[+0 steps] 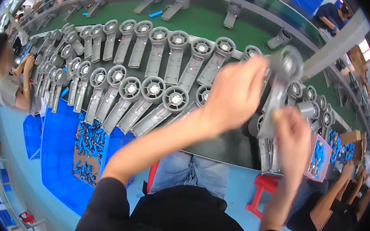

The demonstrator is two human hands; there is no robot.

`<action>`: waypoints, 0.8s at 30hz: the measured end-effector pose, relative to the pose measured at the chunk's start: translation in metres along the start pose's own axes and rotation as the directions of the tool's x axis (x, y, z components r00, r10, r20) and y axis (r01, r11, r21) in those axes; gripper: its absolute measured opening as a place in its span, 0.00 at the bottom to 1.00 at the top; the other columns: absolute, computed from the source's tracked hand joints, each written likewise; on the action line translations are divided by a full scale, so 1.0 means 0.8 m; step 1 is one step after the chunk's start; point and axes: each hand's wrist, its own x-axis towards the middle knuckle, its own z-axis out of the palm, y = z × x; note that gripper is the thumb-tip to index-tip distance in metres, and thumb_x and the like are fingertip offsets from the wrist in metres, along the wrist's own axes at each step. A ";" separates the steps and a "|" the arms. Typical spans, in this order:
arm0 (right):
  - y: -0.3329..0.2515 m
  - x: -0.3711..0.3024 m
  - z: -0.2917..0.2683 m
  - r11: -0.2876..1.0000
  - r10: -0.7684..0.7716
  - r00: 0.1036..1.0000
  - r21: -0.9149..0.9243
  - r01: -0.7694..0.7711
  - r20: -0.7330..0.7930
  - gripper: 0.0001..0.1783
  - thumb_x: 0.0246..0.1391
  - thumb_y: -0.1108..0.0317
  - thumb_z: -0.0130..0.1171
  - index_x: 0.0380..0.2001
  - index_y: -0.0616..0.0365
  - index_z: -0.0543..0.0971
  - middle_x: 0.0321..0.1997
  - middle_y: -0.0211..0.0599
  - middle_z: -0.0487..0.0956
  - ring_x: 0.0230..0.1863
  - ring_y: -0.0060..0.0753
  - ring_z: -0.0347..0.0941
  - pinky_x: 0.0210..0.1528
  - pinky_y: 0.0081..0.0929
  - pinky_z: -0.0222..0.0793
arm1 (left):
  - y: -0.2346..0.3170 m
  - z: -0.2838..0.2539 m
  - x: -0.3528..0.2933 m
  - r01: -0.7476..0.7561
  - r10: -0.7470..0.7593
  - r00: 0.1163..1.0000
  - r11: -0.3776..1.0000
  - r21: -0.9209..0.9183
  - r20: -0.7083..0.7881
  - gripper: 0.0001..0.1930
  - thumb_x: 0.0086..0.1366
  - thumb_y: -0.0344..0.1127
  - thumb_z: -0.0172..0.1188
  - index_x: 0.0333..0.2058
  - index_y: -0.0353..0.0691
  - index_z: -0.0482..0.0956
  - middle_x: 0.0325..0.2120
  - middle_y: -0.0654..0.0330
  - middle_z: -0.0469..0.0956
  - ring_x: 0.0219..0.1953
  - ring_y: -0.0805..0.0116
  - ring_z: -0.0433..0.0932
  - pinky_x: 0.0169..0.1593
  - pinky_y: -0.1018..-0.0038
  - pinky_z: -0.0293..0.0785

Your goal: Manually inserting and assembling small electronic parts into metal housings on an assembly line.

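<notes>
Between my hands, tilted and a little blurred, is a grey handheld fan housing (pixel 274 99) with a round head and an open, trough-like handle. The fingers of my left hand (pixel 236 93) close at the edge of its round head; the fingertips are partly hidden. My right hand (pixel 293 138) pinches the lower end of the handle. Below and around it lie more grey housings, some of them covered by my hands. Long rows of similar fan housings (pixel 153 88) with white hubs spread across the table to my left.
A green conveyor belt (pixel 211 21) carrying scattered housings runs behind the table. At left stands a blue bin (pixel 58 159) with blue batteries (pixel 90 140). A pink bin (pixel 325 164) of blue parts sits at right, near a red stool (pixel 260 193). Co-workers (pixel 13 87) work on both sides.
</notes>
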 end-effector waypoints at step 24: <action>0.033 0.361 0.057 0.708 -0.186 0.976 -0.673 0.214 0.114 0.25 0.57 0.48 0.57 0.35 0.64 0.82 0.29 0.50 0.82 0.35 0.49 0.80 0.44 0.40 0.73 | -0.401 -0.260 0.279 0.610 -0.579 0.659 0.038 0.792 -0.479 0.39 0.58 0.61 0.58 0.59 0.37 0.71 0.60 0.45 0.69 0.63 0.47 0.68 0.62 0.54 0.65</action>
